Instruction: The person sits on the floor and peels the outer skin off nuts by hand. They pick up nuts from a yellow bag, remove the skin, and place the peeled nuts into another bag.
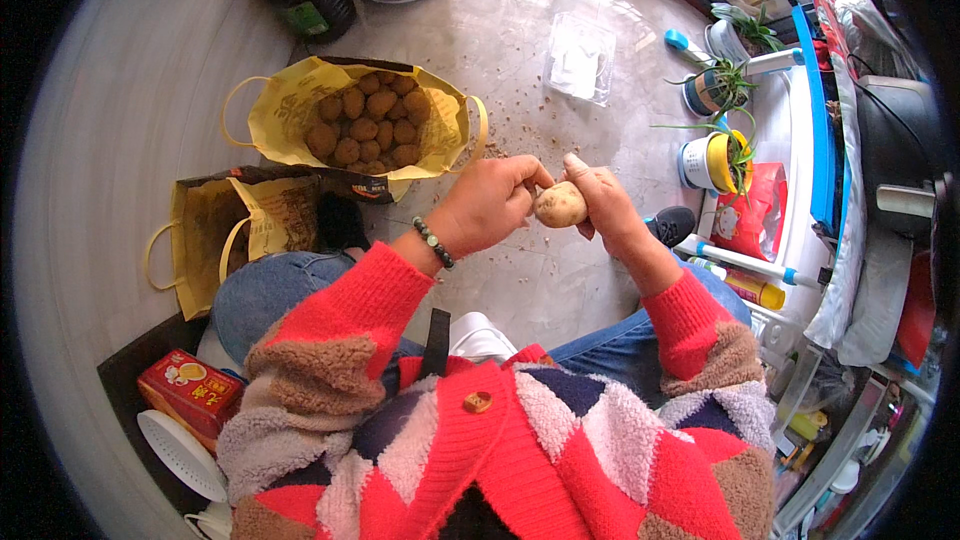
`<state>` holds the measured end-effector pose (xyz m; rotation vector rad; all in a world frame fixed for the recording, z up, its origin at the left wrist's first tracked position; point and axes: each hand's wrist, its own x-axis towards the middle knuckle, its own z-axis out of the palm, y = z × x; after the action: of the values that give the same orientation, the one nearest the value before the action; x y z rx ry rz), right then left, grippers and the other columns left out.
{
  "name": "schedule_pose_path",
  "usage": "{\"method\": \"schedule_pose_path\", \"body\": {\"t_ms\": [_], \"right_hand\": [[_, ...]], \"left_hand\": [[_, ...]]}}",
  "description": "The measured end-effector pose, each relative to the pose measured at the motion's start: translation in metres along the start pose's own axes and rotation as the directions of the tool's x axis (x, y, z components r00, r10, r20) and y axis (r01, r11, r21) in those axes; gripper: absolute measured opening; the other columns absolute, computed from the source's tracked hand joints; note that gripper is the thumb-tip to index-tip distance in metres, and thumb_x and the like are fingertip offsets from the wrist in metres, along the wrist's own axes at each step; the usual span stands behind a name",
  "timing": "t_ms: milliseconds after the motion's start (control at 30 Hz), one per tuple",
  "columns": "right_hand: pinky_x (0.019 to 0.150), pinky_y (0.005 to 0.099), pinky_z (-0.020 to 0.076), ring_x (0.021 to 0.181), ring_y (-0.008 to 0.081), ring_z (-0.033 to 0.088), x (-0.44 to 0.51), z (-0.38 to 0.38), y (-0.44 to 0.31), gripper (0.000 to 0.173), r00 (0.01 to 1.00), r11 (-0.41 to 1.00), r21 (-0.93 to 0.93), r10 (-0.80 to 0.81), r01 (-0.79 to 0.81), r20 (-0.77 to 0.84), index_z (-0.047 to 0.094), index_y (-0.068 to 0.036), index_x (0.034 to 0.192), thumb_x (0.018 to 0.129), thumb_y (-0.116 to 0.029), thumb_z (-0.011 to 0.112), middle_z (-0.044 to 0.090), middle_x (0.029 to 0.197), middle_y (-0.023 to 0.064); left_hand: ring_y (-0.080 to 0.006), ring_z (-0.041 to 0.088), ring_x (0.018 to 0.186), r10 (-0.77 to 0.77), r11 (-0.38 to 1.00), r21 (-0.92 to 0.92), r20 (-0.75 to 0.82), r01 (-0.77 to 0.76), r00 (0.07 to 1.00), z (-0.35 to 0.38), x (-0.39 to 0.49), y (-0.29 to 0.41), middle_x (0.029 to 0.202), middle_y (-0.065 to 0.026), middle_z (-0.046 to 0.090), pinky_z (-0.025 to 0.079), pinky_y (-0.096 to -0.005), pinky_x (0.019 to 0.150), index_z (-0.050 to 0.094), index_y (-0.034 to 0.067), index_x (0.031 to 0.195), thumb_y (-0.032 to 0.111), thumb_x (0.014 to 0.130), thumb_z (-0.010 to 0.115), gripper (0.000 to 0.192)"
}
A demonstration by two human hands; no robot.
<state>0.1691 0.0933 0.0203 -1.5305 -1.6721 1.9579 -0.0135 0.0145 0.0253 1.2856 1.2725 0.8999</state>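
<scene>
A pale potato (561, 205) with brownish patches is between my hands, above the floor. My right hand (606, 202) grips it from the right, thumb at its top and fingers underneath. My left hand (495, 199), with a dark bead bracelet (433, 241) at the wrist, has its bent fingers at the potato's upper left edge; whether they hold anything is hidden. Beyond my left hand stands an open yellow paper bag (281, 109) with many brown potatoes (364, 128) in it.
A second yellow bag (196, 240) stands at the left. Crumbs of soil dot the floor (540, 270). A clear plastic package (579, 58) lies ahead. Potted plants (731, 157) and a white rack (757, 262) are at the right. A red box (191, 394) sits lower left.
</scene>
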Motion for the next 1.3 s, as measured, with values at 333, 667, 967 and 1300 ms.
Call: {"method": "schedule_pose_path", "body": {"t_ms": [333, 667, 967, 1300], "right_hand": [[0.038, 0.0249, 0.0373, 0.042, 0.0100, 0.048, -0.005, 0.003, -0.012, 0.040, 0.934, 0.946, -0.030, -0.325, 0.324, -0.146, 0.058, -0.003, 0.081, 0.100, -0.036, 0.044, 0.053, 0.057, 0.0027], [0.078, 0.0250, 0.0510, 0.096, 0.0146, 0.060, -0.014, 0.005, -0.025, 0.016, 0.608, 0.602, -0.276, -0.791, 0.749, -0.075, 0.058, 0.001, 0.106, 0.091, -0.005, 0.057, 0.056, 0.115, 0.0096], [0.085, 0.0262, 0.0487, 0.098, 0.0133, 0.058, -0.014, 0.002, -0.028, 0.020, 0.850, 0.843, 0.139, -0.493, 0.519, -0.187, 0.058, 0.002, 0.109, 0.097, -0.011, 0.050, 0.063, 0.104, 0.0075], [0.084, 0.0262, 0.0482, 0.098, 0.0130, 0.057, -0.007, 0.009, -0.017, 0.031, 0.837, 0.842, -0.007, -0.536, 0.539, -0.112, 0.054, 0.001, 0.122, 0.100, -0.019, 0.047, 0.061, 0.109, 0.0083]], "left_hand": [[-0.0134, 0.065, 0.068, -0.245, 0.918, -0.334, -0.049, 0.216, 0.968, -0.006, -0.001, 0.002, 0.084, -0.0057, 0.064, 0.054, -0.0253, 0.063, 0.059, 0.000, 0.112, 0.014, 0.099, 0.039, 0.027], [-0.0212, 0.064, 0.098, -0.152, 0.610, -0.775, 0.089, 0.165, 0.984, -0.012, 0.000, 0.006, 0.116, -0.0123, 0.059, 0.053, -0.0347, 0.088, 0.044, 0.002, 0.132, 0.021, 0.099, 0.044, 0.038], [-0.0204, 0.059, 0.109, -0.078, 0.642, -0.764, 0.027, 0.071, 0.997, -0.006, 0.001, 0.004, 0.124, -0.0127, 0.054, 0.052, -0.0340, 0.093, 0.041, -0.001, 0.134, 0.007, 0.095, 0.049, 0.040], [-0.0252, 0.066, 0.096, -0.147, 0.640, -0.710, 0.263, 0.294, 0.954, -0.005, -0.001, 0.003, 0.120, -0.0174, 0.058, 0.055, -0.0342, 0.084, 0.034, 0.003, 0.137, 0.023, 0.100, 0.043, 0.043]]}}
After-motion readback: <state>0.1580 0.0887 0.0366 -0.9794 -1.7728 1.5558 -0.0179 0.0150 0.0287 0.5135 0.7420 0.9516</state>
